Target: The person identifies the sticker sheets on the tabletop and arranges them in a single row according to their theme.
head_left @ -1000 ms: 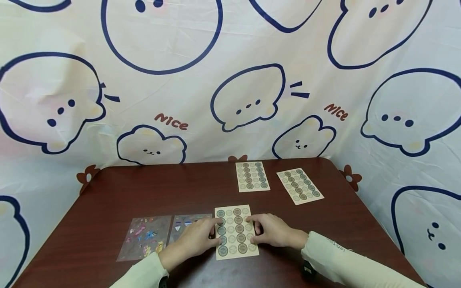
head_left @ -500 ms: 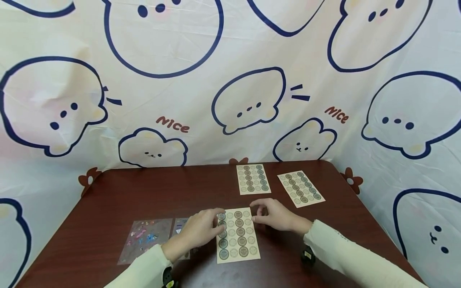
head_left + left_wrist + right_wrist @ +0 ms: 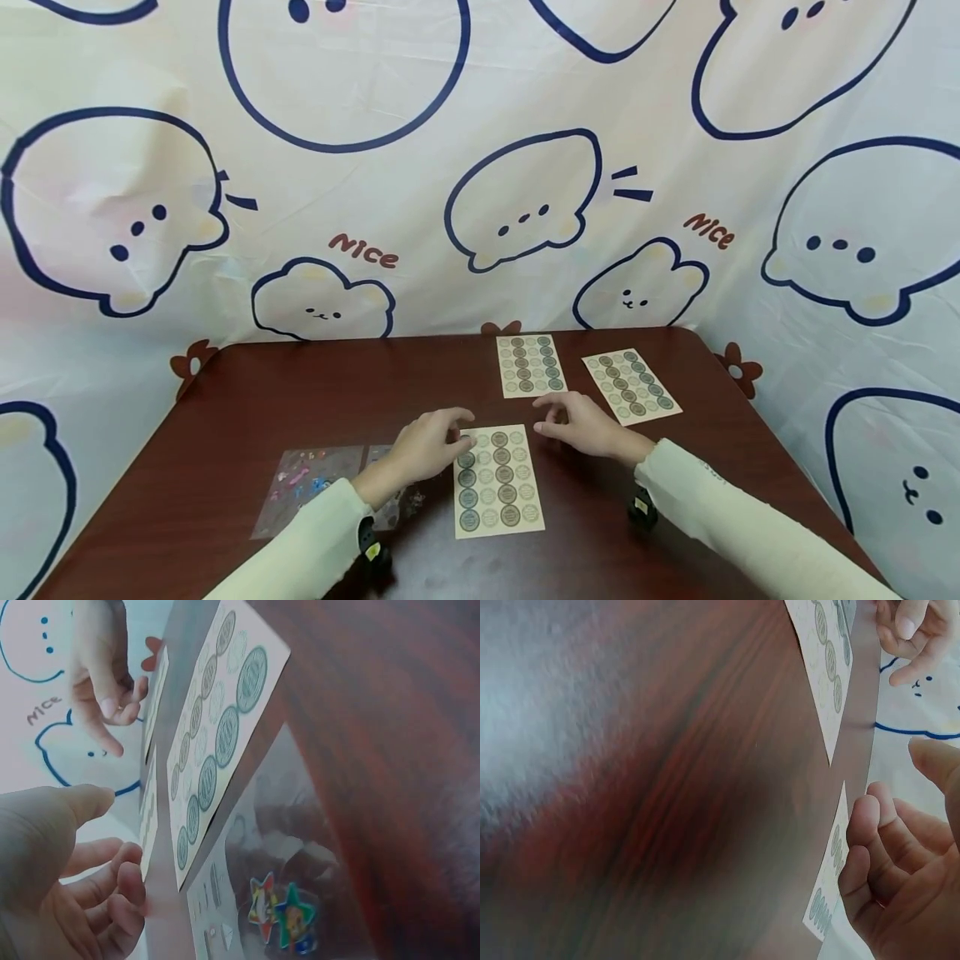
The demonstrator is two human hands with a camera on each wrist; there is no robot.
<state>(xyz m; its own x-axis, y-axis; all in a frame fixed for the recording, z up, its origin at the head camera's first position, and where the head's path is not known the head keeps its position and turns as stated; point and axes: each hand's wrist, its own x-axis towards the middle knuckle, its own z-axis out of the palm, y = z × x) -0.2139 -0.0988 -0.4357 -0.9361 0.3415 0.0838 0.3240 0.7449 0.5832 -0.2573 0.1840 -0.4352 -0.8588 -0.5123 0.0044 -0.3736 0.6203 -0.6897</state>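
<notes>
A cream sheet of round stickers (image 3: 497, 483) lies flat near the middle of the table in the head view. My left hand (image 3: 423, 446) hovers by its upper left corner, fingers loosely bent and holding nothing. Just off the upper right corner is my right hand (image 3: 583, 425), raised and relaxed, with nothing in it. In the left wrist view the sticker sheet (image 3: 217, 735) sits apart from the left hand's fingertips (image 3: 97, 802). Clear plastic with small colourful stickers (image 3: 303, 483) lies to the left, partly hidden by the left forearm.
Two more cream sticker sheets lie at the back, one upright sheet (image 3: 532, 367) and one slanted sheet (image 3: 632, 386) to its right. The dark wooden table (image 3: 247, 392) meets a patterned cloth backdrop (image 3: 420, 192) behind. Star-shaped stickers (image 3: 296, 915) show in the left wrist view.
Both hands have let go of the cream sheet and moved up towards its far edge, then lifted clear of it. The sheet stays about where it was.
</notes>
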